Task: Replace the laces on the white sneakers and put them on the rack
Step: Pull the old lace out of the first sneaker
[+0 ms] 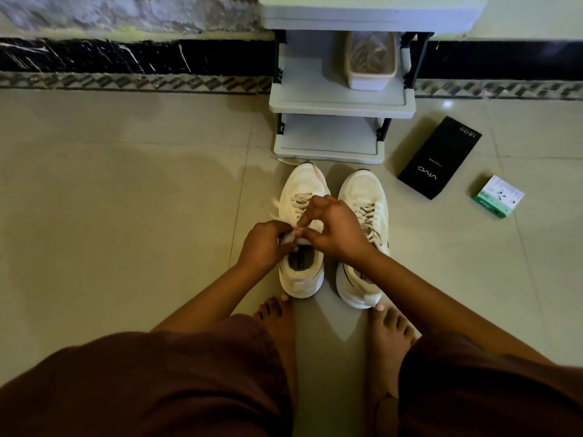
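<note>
Fig.: person crouched on tiled floor (126, 190), bare feet and dark red garment at bottom of view. Just beyond the toes, two white sneakers stand side by side, toes pointing away toward the rack. Left hand (268, 244) curls over the collar/tongue of the left sneaker (301, 275), fingers clamped on the tongue edge. Right hand (334, 228) reaches across from the right, fingertips pinching the lace (299, 200) at the upper eyelets of the same shoe; exact grip partly hidden by the knuckles. Loose lace end trails off the shoe's left side. Right sneaker (362, 197) is laced, partly covered by the right forearm. Farther right on floor: black phone box (438, 159), and beyond it a small green-white box (497, 197), well apart from shoes. Farthest: grey tiered rack (340, 105) against the wall, just beyond the sneaker toes; middle shelf holds a lidded container (370, 61), contents unclear.
</note>
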`<state>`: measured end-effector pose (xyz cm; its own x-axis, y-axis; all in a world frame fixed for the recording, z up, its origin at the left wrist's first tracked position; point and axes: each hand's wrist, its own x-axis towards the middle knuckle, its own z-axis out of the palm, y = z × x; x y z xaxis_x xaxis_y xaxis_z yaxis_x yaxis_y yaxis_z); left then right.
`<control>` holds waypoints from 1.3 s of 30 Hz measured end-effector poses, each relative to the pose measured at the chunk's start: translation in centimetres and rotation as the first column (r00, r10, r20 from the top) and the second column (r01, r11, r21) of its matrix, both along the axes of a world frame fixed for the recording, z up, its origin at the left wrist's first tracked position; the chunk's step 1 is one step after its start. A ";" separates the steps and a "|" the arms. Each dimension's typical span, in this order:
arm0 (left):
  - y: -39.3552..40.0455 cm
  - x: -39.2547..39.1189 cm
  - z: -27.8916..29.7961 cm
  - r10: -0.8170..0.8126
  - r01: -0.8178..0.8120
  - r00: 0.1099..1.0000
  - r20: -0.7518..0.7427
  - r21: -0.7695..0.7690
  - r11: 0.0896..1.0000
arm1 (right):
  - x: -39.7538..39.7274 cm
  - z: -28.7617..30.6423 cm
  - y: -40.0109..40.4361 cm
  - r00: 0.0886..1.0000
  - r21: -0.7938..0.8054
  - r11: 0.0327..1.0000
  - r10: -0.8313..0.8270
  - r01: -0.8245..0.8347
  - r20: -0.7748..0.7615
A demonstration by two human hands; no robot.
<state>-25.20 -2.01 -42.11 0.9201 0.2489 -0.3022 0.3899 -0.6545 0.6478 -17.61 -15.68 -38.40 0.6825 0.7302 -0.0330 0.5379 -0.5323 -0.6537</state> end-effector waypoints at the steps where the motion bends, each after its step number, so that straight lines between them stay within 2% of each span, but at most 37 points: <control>1: 0.0 0.0 0.0 -0.001 0.001 1.000 0.004 0.003 1.000 | 0.0 0.3 0.0 0.989 0.103 0.993 -0.050 0.065 -0.138; 3: -0.2 0.2 0.0 -0.003 0.003 1.000 -0.001 0.004 1.000 | -0.2 0.3 -0.4 0.952 0.224 0.961 -0.093 0.163 -0.292; 4: -0.3 0.3 0.1 -0.005 0.005 1.000 -0.007 0.009 1.000 | -0.2 0.1 -0.7 0.950 0.213 0.964 -0.091 0.159 -0.298; 5: -0.4 0.3 0.0 -0.007 0.007 1.000 -0.013 0.017 1.000 | -0.2 -0.3 -1.2 0.974 0.132 0.987 -0.065 0.096 -0.219; 6: -0.4 0.3 0.0 -0.008 0.009 1.000 -0.015 0.027 1.000 | -0.1 -0.8 -1.6 1.000 -0.033 0.999 0.005 -0.006 -0.021; 8: -0.3 0.3 -0.1 -0.014 0.015 1.000 -0.017 0.037 0.999 | -0.3 -1.4 -2.1 0.926 -0.299 0.947 0.211 -0.115 0.313; 11: -0.3 0.4 -0.1 -0.023 0.024 0.999 -0.022 0.043 0.999 | -0.9 -1.4 -1.5 0.816 -0.325 0.943 0.246 -0.076 0.523; 13: -0.3 0.3 -0.2 -0.018 0.019 1.000 -0.019 0.048 0.999 | -0.8 -1.4 -0.9 0.838 -0.309 0.949 0.219 -0.064 0.500; 14: -0.3 0.3 -0.2 -0.014 0.015 1.000 -0.020 0.051 0.999 | -0.8 -1.1 -0.6 0.905 -0.237 0.970 0.154 -0.061 0.398; 15: -0.2 0.4 -0.2 -0.010 0.011 1.000 -0.025 0.059 0.998 | -0.7 -0.7 -0.4 0.971 -0.116 0.993 0.059 -0.032 0.233; 16: 0.0 0.4 -0.3 -0.003 0.005 1.000 -0.030 0.072 0.997 | -0.8 -0.3 0.0 0.999 0.036 0.999 -0.018 0.016 0.051; 18: 0.0 0.5 -0.4 0.015 -0.012 0.999 -0.034 0.079 0.997 | -1.3 0.3 0.6 0.981 0.216 0.967 -0.102 0.137 -0.162; 20: -0.3 0.5 -0.2 -0.005 0.007 0.999 -0.031 0.074 0.997 | -1.2 0.1 0.5 0.955 0.264 0.940 -0.145 0.214 -0.260; 21: -0.4 0.6 -0.1 -0.025 0.028 0.999 -0.034 0.074 0.997 | -0.9 0.0 0.1 0.956 0.257 0.941 -0.153 0.218 -0.252; 22: -0.5 0.6 -0.1 -0.039 0.042 0.998 -0.039 0.072 0.997 | -0.5 -0.3 -0.3 0.976 0.205 0.963 -0.142 0.174 -0.164; 24: -0.4 0.6 0.0 -0.044 0.047 0.998 -0.053 0.061 0.997 | 0.2 -1.2 -1.2 0.996 -0.104 0.995 0.001 0.008 0.089; 25: -0.3 0.6 0.0 -0.042 0.045 0.997 -0.059 0.059 0.997 | 0.3 -1.6 -1.6 0.977 -0.261 0.964 0.108 -0.058 0.183; 26: -0.3 0.6 0.0 -0.040 0.044 0.997 -0.065 0.059 0.997 | 0.3 -1.7 -1.8 0.946 -0.346 0.934 0.187 -0.088 0.266; 29: -0.4 0.7 0.0 -0.039 0.043 0.996 -0.076 0.058 0.997 | -0.6 -1.7 -1.6 0.834 -0.464 0.885 0.291 -0.049 0.468; 31: -0.5 0.6 0.0 -0.027 0.032 0.997 -0.076 0.061 0.998 | -0.9 -1.3 -1.0 0.784 -0.449 0.893 0.299 -0.029 0.544; 33: -0.5 0.5 0.0 -0.011 0.016 0.997 -0.075 0.063 0.998 | -0.8 -1.0 -0.6 0.854 -0.363 0.930 0.229 -0.051 0.467; 35: -0.4 0.4 0.0 -0.006 0.011 0.997 -0.073 0.066 0.998 | -0.3 -0.5 -0.4 0.969 -0.175 0.981 0.119 -0.081 0.217; 36: -0.4 0.4 0.0 -0.006 0.011 0.997 -0.072 0.068 0.998 | 0.0 -0.3 -0.4 0.991 -0.068 0.994 0.095 -0.089 0.092; 39: -0.5 0.3 -0.2 -0.008 0.012 0.998 -0.062 0.075 0.997 | 0.1 0.1 -0.8 0.990 0.134 0.991 0.038 -0.019 -0.135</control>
